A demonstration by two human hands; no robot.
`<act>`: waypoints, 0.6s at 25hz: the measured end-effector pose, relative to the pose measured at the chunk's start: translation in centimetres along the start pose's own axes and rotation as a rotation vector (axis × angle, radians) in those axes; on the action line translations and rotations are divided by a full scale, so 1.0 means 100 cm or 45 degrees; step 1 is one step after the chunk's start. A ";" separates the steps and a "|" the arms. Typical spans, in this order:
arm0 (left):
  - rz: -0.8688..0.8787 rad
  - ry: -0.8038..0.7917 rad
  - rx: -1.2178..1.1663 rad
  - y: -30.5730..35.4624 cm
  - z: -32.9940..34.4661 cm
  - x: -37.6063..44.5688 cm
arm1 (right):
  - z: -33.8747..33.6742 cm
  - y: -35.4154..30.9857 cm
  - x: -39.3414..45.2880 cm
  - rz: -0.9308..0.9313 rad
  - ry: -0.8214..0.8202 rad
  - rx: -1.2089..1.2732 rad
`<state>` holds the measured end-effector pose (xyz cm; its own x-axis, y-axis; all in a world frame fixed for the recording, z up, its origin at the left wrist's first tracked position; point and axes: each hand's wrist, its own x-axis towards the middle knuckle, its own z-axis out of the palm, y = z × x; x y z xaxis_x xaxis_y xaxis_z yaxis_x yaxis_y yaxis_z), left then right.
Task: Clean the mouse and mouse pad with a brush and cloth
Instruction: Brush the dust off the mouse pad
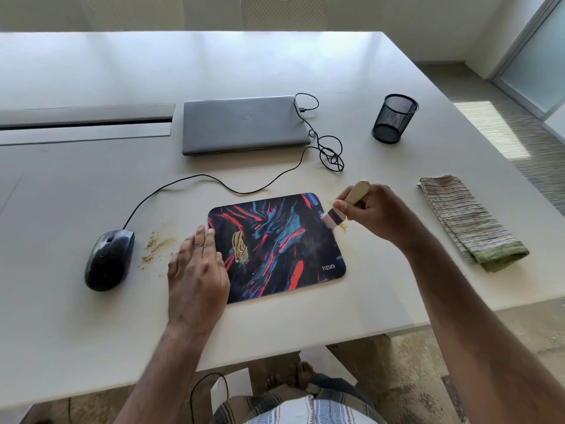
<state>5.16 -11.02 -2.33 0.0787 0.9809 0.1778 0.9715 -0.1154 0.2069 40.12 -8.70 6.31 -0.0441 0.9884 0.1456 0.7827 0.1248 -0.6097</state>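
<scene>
A dark mouse pad [276, 246] with red and blue streaks lies on the white table [91, 332]. My left hand [197, 267] presses flat on the pad's left edge, fingers straight. My right hand [371, 214] grips a small brush [347, 206] by its pale wooden handle; the bristles touch the pad's upper right edge. A black wired mouse [108, 260] sits to the left of the pad. The folded striped cloth [470, 221] lies at the right of the table, apart from both hands.
Yellowish crumbs [153, 246] are scattered between the mouse and the pad, and a few lie by the bristles. A closed grey laptop [243, 123] sits behind the pad, the mouse cable [327, 148] coiled beside it. A black mesh cup [394, 117] stands at the back right.
</scene>
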 end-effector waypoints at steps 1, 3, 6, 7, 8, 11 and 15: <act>0.001 -0.001 -0.005 0.000 0.000 0.000 | -0.002 0.000 -0.002 -0.011 0.028 0.016; -0.005 -0.006 -0.021 0.000 0.000 0.000 | 0.001 -0.001 -0.007 -0.046 0.068 0.062; -0.009 -0.008 -0.021 0.000 0.001 0.000 | 0.007 0.003 -0.015 -0.012 0.015 0.085; -0.011 -0.008 -0.018 0.000 0.001 0.000 | 0.005 0.005 -0.018 0.005 -0.008 0.100; -0.013 -0.009 -0.019 0.000 0.001 0.000 | 0.002 0.007 -0.022 0.017 -0.032 0.123; -0.023 -0.008 -0.039 0.000 0.001 0.000 | -0.008 0.014 -0.035 0.056 -0.145 0.185; -0.033 -0.021 -0.069 0.001 0.000 0.001 | -0.023 0.022 -0.049 0.123 -0.171 0.278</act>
<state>5.23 -10.97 -2.35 0.0581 0.9861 0.1558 0.9599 -0.0981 0.2626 43.45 -13.43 6.05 -0.0692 0.9975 -0.0174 0.6355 0.0306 -0.7715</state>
